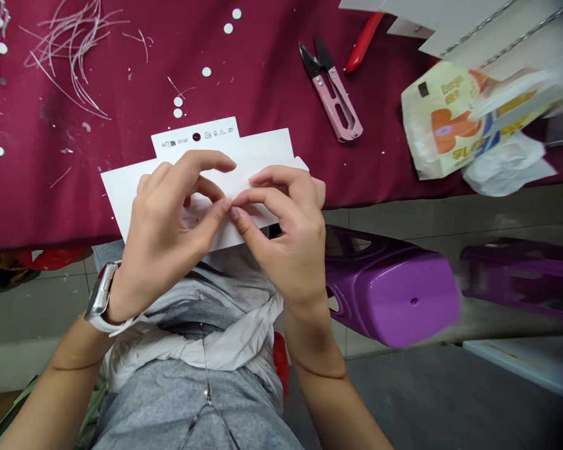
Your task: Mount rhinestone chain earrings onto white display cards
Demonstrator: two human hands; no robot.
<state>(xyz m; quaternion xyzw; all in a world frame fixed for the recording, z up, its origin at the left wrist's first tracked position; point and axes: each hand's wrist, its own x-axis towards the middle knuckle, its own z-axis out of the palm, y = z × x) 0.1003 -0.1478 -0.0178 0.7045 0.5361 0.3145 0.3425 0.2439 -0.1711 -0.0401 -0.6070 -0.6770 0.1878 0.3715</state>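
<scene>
A white card (258, 150) with a tabbed upper edge, small printed marks and a round hole lies at the table's near edge, partly over my lap. Both hands are over it, with fingertips meeting near its middle. My left hand (169, 212) has its thumb bent in a pinch, its index finger arched clear of the card. In my right hand (286, 219), thumb and index finger press together beside the left thumb tip. Whatever lies between the fingertips is too small or hidden to make out. A watch (102, 294) is on the left wrist.
Pink thread snips (333, 94) lie at the upper right by a red handle (363, 44). White thread scraps (77, 50) and several white dots are scattered leftward. A printed plastic packet (445, 125) sits at right. A purple stool (403, 294) stands below the table.
</scene>
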